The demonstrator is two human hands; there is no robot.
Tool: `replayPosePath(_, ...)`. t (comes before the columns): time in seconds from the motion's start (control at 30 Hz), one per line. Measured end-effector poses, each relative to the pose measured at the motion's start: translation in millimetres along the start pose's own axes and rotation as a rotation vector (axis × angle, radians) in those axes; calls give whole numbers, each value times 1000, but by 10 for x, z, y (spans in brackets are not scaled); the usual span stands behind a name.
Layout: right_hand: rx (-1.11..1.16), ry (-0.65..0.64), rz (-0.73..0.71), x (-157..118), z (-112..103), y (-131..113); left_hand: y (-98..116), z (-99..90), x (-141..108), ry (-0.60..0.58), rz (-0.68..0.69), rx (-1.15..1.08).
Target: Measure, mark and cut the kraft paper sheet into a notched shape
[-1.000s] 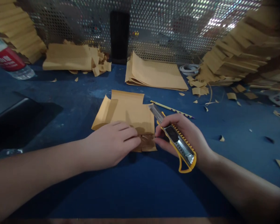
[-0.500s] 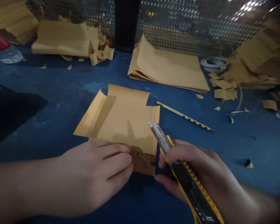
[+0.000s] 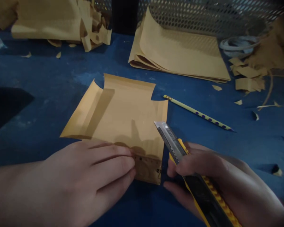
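A piece of brown kraft paper (image 3: 123, 107) lies before me, notched at its far corners, with flaps creased up along the sides and far edge. My left hand (image 3: 94, 176) is closed over its near edge, fingers together and thumb hidden. Beside those fingertips shows a darker near strip (image 3: 146, 170) with small dark marks. My right hand (image 3: 210, 173) grips a yellow and black utility knife (image 3: 201, 189). The knife's blade (image 3: 164, 130) is out and points up-left, over the paper's right side; whether it touches cannot be told.
A yellow pencil with purple dots (image 3: 198, 113) lies right of the paper. Folded brown sheets (image 3: 180, 53) rest behind, near a white tape roll (image 3: 239, 44). Paper scraps (image 3: 251, 75) are scattered at right, and more brown paper (image 3: 47, 19) lies back left on the blue table (image 3: 49, 75).
The view has shifted closer and tilted down, so the red-topped bottle is mostly out of frame. Both hands keep their holds, and the knife stays over the paper's right side.
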State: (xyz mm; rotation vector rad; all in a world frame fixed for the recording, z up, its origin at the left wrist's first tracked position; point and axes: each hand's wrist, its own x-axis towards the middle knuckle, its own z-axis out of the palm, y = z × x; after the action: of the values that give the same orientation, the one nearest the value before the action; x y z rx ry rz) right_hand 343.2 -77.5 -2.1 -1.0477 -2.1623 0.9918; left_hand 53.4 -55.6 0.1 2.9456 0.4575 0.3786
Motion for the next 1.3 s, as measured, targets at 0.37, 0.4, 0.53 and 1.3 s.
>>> replayPosePath(0.37,-7,15,-1,21,-12,1,-18,25,-10,-23,-57,-34)
replayPosePath(0.4,-9,12,-1,22,-14,-1,-19,23,-7,-18,-58,-40)
replayPosePath(0.53,-44,21,11,37,-2,1,-23,32,-30,-27,-58,-62)
replayPosePath(1.3,4,18,30,27,-24,-1,-20,33,-36,-36,-165,-145)
